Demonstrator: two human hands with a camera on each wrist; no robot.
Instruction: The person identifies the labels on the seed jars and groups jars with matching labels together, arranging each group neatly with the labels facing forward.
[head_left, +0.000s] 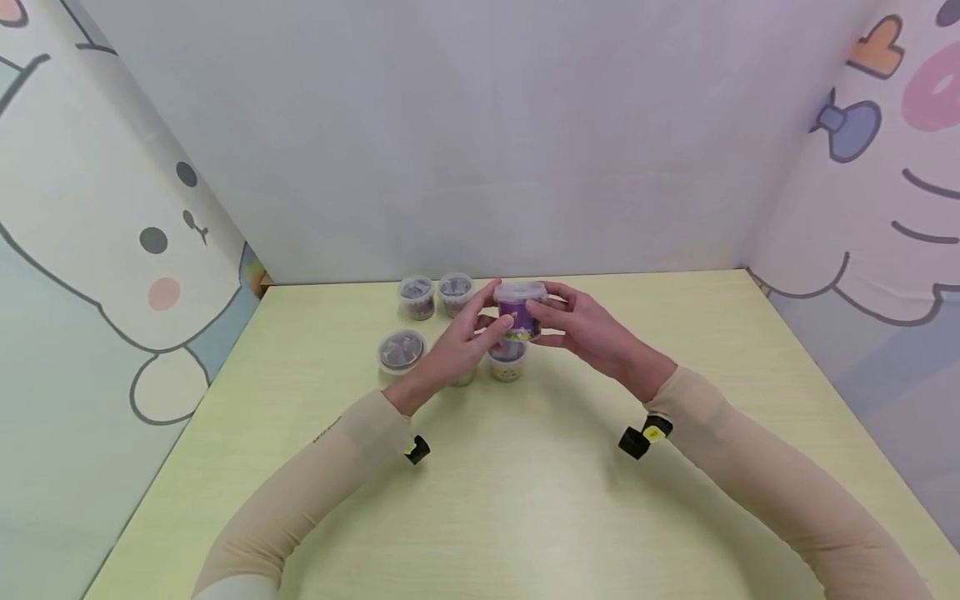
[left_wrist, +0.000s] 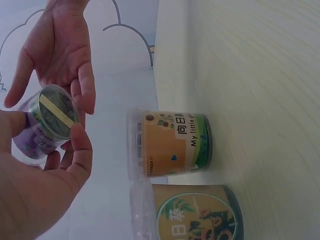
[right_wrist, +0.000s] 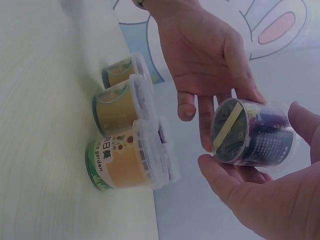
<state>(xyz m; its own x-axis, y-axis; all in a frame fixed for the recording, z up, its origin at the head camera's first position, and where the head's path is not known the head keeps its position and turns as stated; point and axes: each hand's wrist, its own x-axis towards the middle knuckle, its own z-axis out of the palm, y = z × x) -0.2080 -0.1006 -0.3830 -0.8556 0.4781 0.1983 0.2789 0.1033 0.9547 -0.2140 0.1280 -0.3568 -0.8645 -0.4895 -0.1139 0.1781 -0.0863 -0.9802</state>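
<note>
A small clear plastic tub with a purple label (head_left: 516, 314) is held up above the table between both hands. My left hand (head_left: 461, 343) grips it from the left, thumb across the label's front. From the other side my right hand (head_left: 596, 335) holds it, with the thumb on the wall below the clear lid. In both wrist views the tub is tilted; its dark base, crossed by a pale yellow strip, shows in the right wrist view. Just below the hands stands a tub with an orange sunflower label (left_wrist: 172, 144), and beside it a brown-labelled tub (left_wrist: 197, 212).
Two lidded tubs with dark contents, a left one (head_left: 417, 298) and a right one (head_left: 455, 293), stand at the back of the pale wooden table (head_left: 540, 500). Another lidded tub (head_left: 401, 350) is near my left wrist. A white curtain (head_left: 480, 142) hangs behind the table's far edge.
</note>
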